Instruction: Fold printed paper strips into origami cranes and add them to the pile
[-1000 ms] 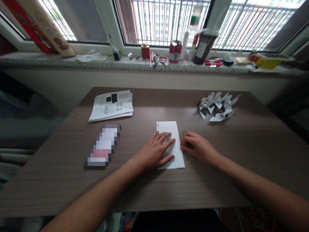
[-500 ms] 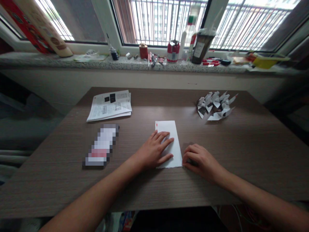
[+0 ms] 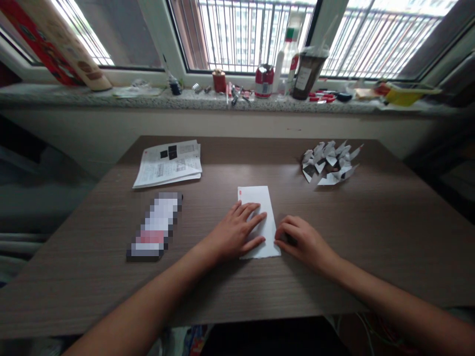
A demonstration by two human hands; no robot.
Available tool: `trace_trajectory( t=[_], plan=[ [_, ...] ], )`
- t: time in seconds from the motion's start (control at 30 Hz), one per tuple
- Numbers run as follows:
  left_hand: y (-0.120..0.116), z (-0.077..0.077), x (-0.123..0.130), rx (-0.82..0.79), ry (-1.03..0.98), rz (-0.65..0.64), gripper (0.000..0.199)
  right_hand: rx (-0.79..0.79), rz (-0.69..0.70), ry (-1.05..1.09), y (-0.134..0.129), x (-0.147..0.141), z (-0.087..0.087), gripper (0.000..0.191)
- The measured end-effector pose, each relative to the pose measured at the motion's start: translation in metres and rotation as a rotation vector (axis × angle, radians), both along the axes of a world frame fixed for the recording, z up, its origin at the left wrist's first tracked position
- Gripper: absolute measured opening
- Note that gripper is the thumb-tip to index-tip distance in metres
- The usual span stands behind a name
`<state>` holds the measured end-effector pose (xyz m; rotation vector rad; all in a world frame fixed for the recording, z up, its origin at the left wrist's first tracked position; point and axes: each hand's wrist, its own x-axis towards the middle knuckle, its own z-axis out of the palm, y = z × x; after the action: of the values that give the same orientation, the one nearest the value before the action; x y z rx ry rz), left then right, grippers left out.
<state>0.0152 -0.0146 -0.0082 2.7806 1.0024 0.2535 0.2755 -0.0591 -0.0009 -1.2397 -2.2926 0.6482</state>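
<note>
A white folded sheet of paper lies on the brown table, a small red mark at its top left corner. My left hand rests flat on the sheet with its fingers spread. At the sheet's right edge is my right hand, its fingers curled and thumb near the index finger, touching the edge. Whether it pinches the paper is hard to make out.
Printed papers lie at the back left, above a blurred phone. Several folded paper pieces sit at the back right. The windowsill holds a can, a cup and a bottle.
My right hand has moved slightly up and left along the right edge of the sheet. My left hand stays in place on the paper.
</note>
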Motion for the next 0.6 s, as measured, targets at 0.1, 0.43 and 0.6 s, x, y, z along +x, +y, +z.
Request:
trace_trajectory(
  t=[0.1, 0.43, 0.6],
  plan=[
    [0.0, 0.002, -0.001, -0.017, 0.004, -0.006, 0.064, 0.029, 0.021, -0.025, 0.0, 0.001, -0.007, 0.009],
    [-0.002, 0.006, 0.0, -0.041, 0.015, -0.031, 0.06, 0.034, 0.09, -0.025, -0.01, 0.009, -0.008, 0.007],
    [-0.004, 0.006, 0.0, -0.045, 0.005, -0.044, 0.06, 0.007, 0.114, -0.028, -0.011, 0.011, -0.007, 0.008]
  ],
)
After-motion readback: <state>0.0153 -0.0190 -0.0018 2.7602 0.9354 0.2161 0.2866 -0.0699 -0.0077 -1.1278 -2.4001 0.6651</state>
